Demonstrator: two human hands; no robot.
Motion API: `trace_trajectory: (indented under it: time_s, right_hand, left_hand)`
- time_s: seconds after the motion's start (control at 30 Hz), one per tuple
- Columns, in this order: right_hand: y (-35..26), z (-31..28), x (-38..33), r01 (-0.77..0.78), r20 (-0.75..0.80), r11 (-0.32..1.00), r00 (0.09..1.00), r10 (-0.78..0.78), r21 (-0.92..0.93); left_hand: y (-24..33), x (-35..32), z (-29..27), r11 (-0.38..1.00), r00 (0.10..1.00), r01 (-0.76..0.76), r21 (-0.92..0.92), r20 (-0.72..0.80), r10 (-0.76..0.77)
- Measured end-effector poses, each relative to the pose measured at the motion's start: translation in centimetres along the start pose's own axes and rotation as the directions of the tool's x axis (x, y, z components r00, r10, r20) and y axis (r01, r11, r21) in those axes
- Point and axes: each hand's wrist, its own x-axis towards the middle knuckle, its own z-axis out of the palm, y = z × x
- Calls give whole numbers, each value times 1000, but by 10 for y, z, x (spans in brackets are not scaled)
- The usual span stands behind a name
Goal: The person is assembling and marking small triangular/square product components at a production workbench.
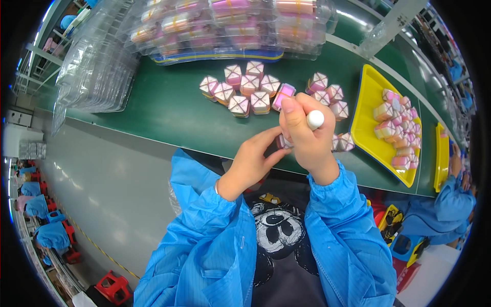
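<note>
the green belt [169, 110] carried a loose cluster of pink blocks [245, 87] beside a yellow tray [365, 110]. the right hand [307, 135] gripped a white marker [315, 119], while the left hand [253, 156] pinched one small block [283, 142] at the belt's near edge. steadying that block against the fingers would likely keep the mark clean.

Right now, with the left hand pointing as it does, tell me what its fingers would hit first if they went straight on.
The left hand points up and right; its fingertips already reach the small pink block under the right hand. That block comes first, probably in contact already, though depth is unclear.
</note>
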Motion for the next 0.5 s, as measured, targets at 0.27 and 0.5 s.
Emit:
trace_trajectory:
  time_s: [0.27,0.5]
  right_hand:
    - [-29,-43,8,112,-101,823,993,-67,557]
    - [-49,-65,-12,-527,2,836,846,534,-151]
  left_hand:
    - [-5,5,-1,980,999,37,-195,27,-33]
    - [6,9,-3,592,964,264,-761,225,-141]
